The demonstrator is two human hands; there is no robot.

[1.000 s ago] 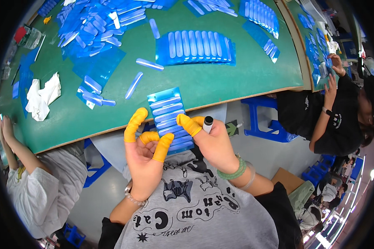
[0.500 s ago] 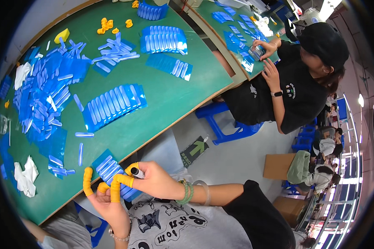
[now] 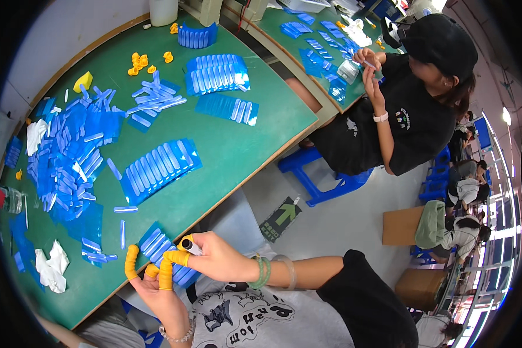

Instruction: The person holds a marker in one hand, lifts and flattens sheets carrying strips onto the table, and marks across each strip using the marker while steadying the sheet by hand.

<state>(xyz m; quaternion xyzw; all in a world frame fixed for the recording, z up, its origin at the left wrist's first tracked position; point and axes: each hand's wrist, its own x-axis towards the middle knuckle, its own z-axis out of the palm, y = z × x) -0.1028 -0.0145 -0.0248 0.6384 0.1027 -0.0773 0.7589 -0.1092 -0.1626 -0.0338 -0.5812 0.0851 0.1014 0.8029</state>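
At the table's near edge, my left hand [image 3: 161, 296] holds up a blue film sheet [image 3: 155, 242] bearing a row of long rounded strips. Yellow finger cots cover several of its fingers, and one finger points outward along the sheet's left side. My right hand [image 3: 220, 256] is closed around a dark pen-shaped tool [image 3: 192, 246] with a pale end. Its cot-covered fingertips touch or nearly touch the sheet's right part; the exact contact is hidden. A loose strip [image 3: 122, 234] and a larger sheet with a row of strips [image 3: 159, 169] lie beyond on the green table.
A big heap of blue strips and film [image 3: 69, 156] covers the table's left. White cloths [image 3: 52, 268], yellow finger cots [image 3: 137, 61], a yellow block [image 3: 83, 81] and stacked sheets [image 3: 217, 74] lie about. A co-worker [image 3: 406, 116] sits at the right-hand table, beside a blue stool [image 3: 325, 180].
The whole view has shifted a little. My hands keep nearly the same hold on the sheet and the tool. The co-worker's hands have come up and closer together.
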